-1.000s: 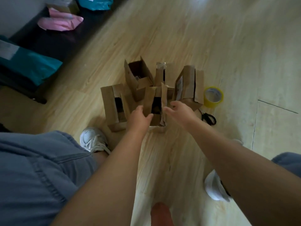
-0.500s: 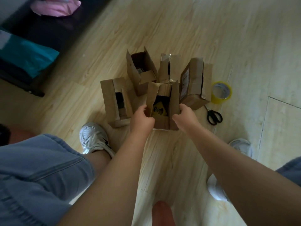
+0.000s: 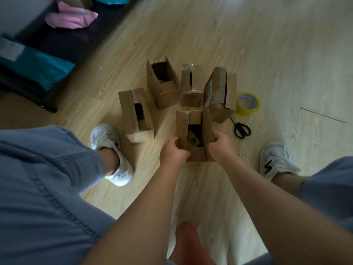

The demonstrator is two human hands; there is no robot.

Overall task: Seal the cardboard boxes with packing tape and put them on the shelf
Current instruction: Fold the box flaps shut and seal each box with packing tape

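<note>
Squarely ahead on the wooden floor (image 3: 267,44), the open brown cardboard box (image 3: 196,155) stood, long axis pointing away, your left hand (image 3: 172,152) gripping its left flap, your right hand (image 3: 219,144) the right.

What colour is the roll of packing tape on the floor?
Yellow: the roll of packing tape shows clearest in the head view.

Black scissors (image 3: 241,129), wood floor (image 3: 210,35), white sneakers (image 3: 107,138), pink bag (image 3: 72,19), teal bag (image 3: 38,67)

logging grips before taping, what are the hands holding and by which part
The nearest cardboard box, open-topped: the left hand grips its left upright flap, the right hand its right upright flap.
</note>
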